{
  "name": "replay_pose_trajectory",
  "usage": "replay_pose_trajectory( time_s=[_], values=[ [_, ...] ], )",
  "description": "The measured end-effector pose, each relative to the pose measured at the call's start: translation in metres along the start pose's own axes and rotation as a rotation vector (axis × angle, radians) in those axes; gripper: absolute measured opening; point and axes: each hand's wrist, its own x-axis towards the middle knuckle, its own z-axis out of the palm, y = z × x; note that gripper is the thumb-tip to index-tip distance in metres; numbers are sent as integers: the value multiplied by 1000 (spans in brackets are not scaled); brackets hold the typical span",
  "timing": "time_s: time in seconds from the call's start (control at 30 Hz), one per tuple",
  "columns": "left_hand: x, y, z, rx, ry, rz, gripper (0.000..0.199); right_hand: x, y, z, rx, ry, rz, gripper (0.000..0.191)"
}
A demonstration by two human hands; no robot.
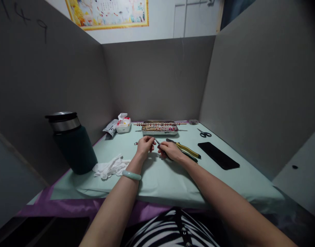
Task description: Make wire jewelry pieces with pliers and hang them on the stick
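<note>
Over the middle of the table my left hand (145, 145) is closed in a pinch; what lies between thumb and fingers is too small to make out. Close beside it, my right hand (170, 150) grips small pliers (157, 141), their narrow grey jaws pointing at the left fingertips. Most of the pliers' handles are hidden in the palm. Just behind the right hand lie larger pliers with yellow and black handles (189, 150). Beyond both hands is a metal tray (160, 133) of small red and gold beads, with a beaded rod (182, 124) across its top.
A dark green bottle (75, 147) and crumpled white tissue (112, 167) are at left. Farther back stands a white box (124, 127) beside a printed packet (111, 128). To the right lie a black phone (218, 155) and scissors (205, 134). Grey partitions (157, 75) enclose the table.
</note>
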Motion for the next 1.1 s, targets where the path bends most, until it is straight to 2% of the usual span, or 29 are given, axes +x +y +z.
replay_pose_trajectory(
  time_s=[0.13,0.23,0.53,0.83,1.1],
  values=[
    [0,0,1,-25,-2,-18,15,-4,-5,1,-386,121,-169,23],
    [-1,1,2,-37,-1,-28,17,-5,-4,3,-488,174,-230,24],
    [-1,-1,1,-90,-16,-15,19,-4,-1,6,-628,195,-262,23],
    [2,-1,1,97,40,45,16,-5,-5,4,-671,153,-228,25],
    [3,-2,0,115,26,75,17,-4,-4,3,-679,132,-218,26]
  ],
)
